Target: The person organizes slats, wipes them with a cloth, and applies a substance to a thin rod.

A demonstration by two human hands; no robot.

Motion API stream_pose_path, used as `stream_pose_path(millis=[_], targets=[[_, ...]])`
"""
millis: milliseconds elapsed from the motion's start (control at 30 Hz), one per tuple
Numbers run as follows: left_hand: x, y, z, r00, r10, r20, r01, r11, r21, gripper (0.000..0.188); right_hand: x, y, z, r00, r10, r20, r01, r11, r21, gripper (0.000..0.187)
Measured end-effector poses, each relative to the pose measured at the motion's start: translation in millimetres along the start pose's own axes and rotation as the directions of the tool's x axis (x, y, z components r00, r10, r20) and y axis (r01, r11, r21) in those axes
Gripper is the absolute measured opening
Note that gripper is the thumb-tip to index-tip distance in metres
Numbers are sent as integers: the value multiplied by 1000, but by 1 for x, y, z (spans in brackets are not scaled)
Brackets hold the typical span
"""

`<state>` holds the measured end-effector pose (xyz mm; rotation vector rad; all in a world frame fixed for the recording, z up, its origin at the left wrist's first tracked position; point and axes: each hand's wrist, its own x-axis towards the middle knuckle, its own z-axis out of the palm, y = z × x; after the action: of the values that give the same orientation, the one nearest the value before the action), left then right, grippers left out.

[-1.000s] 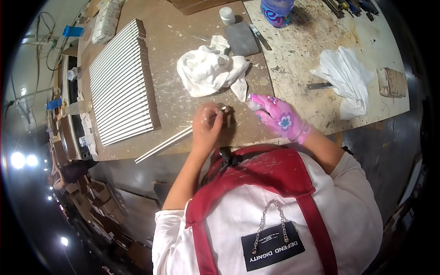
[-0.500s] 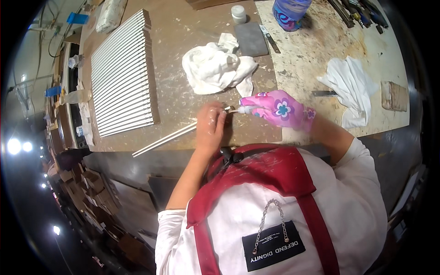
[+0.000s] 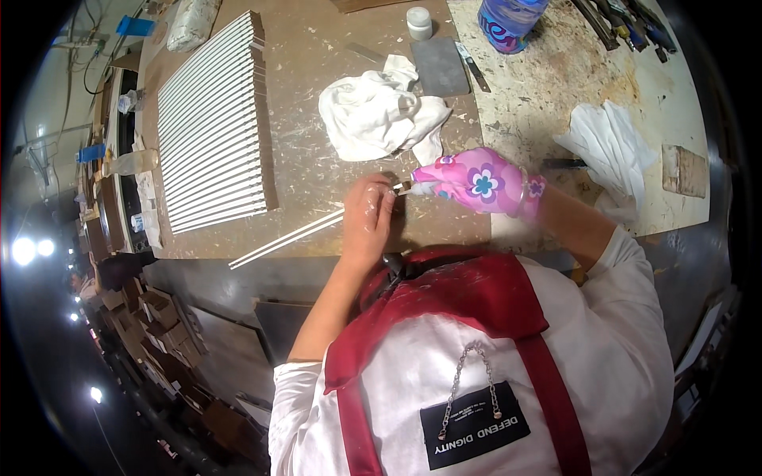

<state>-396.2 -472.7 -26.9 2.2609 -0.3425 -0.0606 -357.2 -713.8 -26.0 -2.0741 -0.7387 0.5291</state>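
Here, thin white slat (image 3: 290, 236) clamped in left hand (image 3: 367, 216), gloved right hand (image 3: 476, 181) at its end

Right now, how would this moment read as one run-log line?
left hand: grips white strip end | right hand: gloved, small tool at strip tip | nearby: white rag, slat panel

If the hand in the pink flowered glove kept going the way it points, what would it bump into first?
Most likely the bare left hand, which pinches the end of a thin white strip right at the fingertips of the gloved right hand. Depth is hard to judge.
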Motion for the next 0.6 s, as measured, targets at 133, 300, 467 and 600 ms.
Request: stream_pose_path(millis=[133,300,467,600], targets=[[0,0,-1,1000,-3,6,3,1000,2,7,4,-12,-13,996,-77,35,82,973,-214,32],[-1,-4,1,1000,13,2,-13,1000,4,7,12,-12,-18,986,-156,60,167,911,-376,29],[-1,-5,1,1000,21,1,-21,1000,2,6,23,-23,-30,973,-138,183,201,897,-394,42],[0,-4,0,1000,21,6,-21,1000,-3,6,29,-24,-32,969,-150,195,222,877,-426,35]])
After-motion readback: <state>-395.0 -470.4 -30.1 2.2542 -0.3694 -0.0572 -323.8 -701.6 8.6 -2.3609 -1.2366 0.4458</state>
